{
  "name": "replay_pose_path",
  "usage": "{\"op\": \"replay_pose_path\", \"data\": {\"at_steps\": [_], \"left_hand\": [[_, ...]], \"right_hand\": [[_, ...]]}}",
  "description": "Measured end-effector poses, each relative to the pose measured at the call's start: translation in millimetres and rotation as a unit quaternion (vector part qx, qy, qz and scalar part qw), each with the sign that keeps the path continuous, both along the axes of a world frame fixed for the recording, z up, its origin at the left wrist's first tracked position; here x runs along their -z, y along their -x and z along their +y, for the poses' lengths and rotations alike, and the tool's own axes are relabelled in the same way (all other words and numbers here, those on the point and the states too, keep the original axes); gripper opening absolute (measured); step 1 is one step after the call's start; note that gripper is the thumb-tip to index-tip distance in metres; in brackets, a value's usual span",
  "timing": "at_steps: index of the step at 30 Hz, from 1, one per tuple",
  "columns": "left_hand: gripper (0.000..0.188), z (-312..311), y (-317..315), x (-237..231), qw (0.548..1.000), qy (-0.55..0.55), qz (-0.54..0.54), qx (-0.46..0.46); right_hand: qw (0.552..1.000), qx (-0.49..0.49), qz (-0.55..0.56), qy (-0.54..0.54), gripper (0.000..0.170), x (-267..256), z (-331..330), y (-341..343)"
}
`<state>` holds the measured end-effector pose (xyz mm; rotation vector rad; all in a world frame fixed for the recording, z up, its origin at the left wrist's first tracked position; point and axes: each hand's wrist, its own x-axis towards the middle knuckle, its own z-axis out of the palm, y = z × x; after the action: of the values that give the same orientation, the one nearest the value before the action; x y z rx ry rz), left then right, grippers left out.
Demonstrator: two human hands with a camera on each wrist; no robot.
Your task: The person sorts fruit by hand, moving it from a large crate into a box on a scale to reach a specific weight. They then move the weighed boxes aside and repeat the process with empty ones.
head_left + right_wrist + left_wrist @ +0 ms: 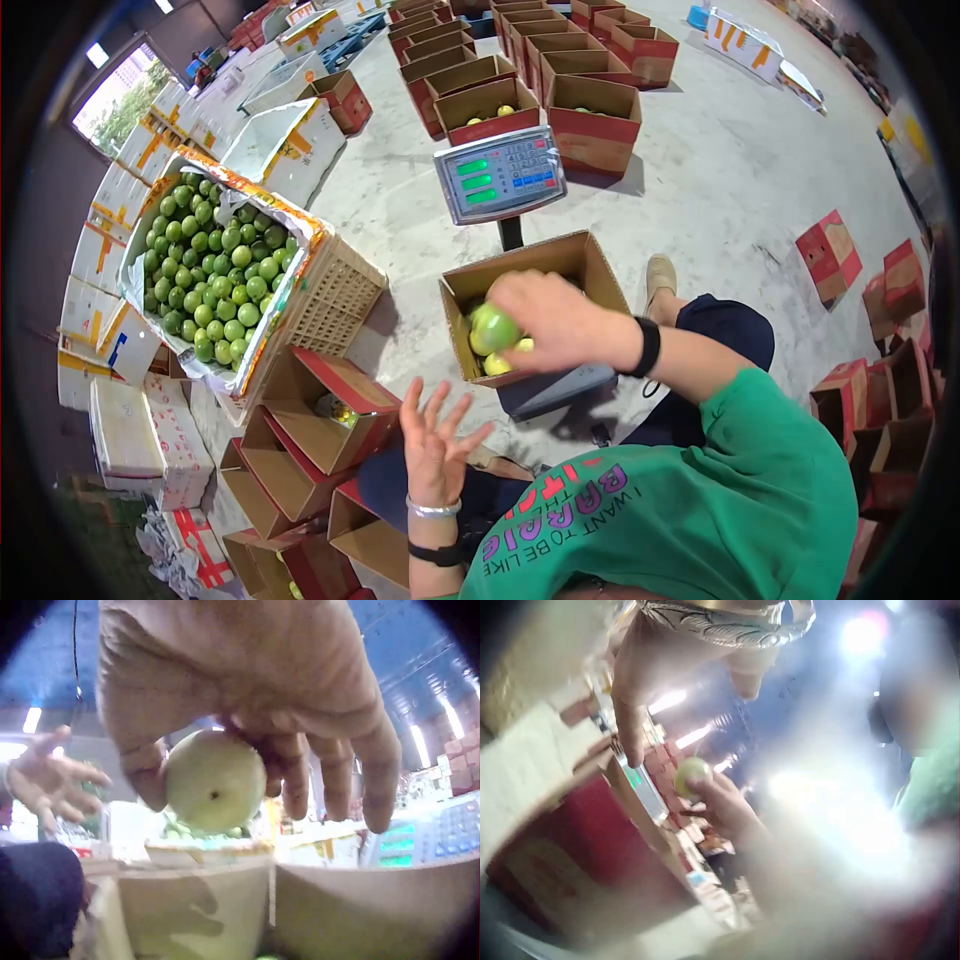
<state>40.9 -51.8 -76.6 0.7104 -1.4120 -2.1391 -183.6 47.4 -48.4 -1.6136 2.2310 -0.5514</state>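
My right hand [560, 318] pinches a round green fruit [215, 780] between thumb and fingers, just over an open cardboard box [530, 262]. Smooth and pale in the right wrist view, the fruit has a small dark spot facing the camera. Inside the box lie several yellow-green fruits [497, 364], partly hidden by the hand. The box sits on a weighing scale [560, 392], whose lit display [500, 176] stands behind it. To the box's near left, my left hand [436, 448] is raised with fingers spread, holding nothing.
A pale slatted crate [335, 292] heaped with green fruits [215, 260] stands at left. Empty red cardboard boxes [330, 420] lie below it. Rows of boxes [590, 125] stretch behind the scale, two near ones holding fruit. More boxes [829, 256] sit at right.
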Motion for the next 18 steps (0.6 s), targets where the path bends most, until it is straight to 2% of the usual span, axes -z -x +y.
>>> {"op": "replay_pose_path", "data": {"at_steps": [1,2,3,4,5,6,7,8,9,12,14,15,18], "left_hand": [[0.076,6.0,11.0,-8.0,0.983,-0.143,0.096,0.065],[0.078,8.4,17.8,-12.0,0.933,-0.280,0.187,0.129],[0.062,1.9,10.4,-2.2,0.952,-0.239,0.117,0.151],[0.062,-4.4,6.3,5.3,0.951,-0.237,0.117,0.157],[0.050,-9.7,3.1,11.9,0.953,-0.187,0.167,0.172],[0.040,-14.3,0.4,12.7,0.949,-0.136,0.216,0.184],[0.032,-19.2,-6.3,6.4,0.960,-0.136,0.192,0.149],[0.026,-23.9,-12.6,-2.2,0.970,-0.134,0.168,0.113],[0.028,-28.6,-21.2,1.8,0.977,-0.126,0.161,0.059],[0.026,-42.0,-43.0,14.1,0.984,-0.133,0.114,-0.020],[0.026,-39.9,-46.5,22.8,0.985,-0.140,0.098,-0.037],[0.026,-38.3,-45.2,23.8,0.984,-0.148,0.084,-0.055],[0.026,-24.1,-28.5,20.7,0.988,-0.140,0.052,-0.041]], "right_hand": [[0.994,-0.045,0.016,0.093,0.074,-12.8,14.2,-17.1],[0.978,-0.090,0.035,0.187,0.076,-20.8,27.3,-32.0],[0.966,-0.055,0.007,0.251,0.077,-26.0,37.4,-39.4],[0.949,-0.022,-0.021,0.313,0.078,-27.9,48.0,-42.5],[0.927,0.055,-0.017,0.372,0.065,-25.7,62.3,-41.4],[0.918,0.131,-0.018,0.375,0.058,-15.4,76.9,-39.3],[0.903,0.207,-0.020,0.375,0.051,-1.2,90.7,-35.1],[0.906,0.239,-0.011,0.349,0.041,9.2,103.5,-29.1],[0.910,0.257,0.003,0.326,0.039,19.6,112.5,-24.3],[0.927,0.235,0.055,0.286,0.039,41.2,118.5,-25.8],[0.936,0.207,0.069,0.276,0.044,50.7,104.2,-35.4],[0.952,0.169,0.071,0.244,0.046,52.6,93.2,-41.5],[0.972,0.096,0.069,0.202,0.050,64.5,67.7,-57.6]]}}
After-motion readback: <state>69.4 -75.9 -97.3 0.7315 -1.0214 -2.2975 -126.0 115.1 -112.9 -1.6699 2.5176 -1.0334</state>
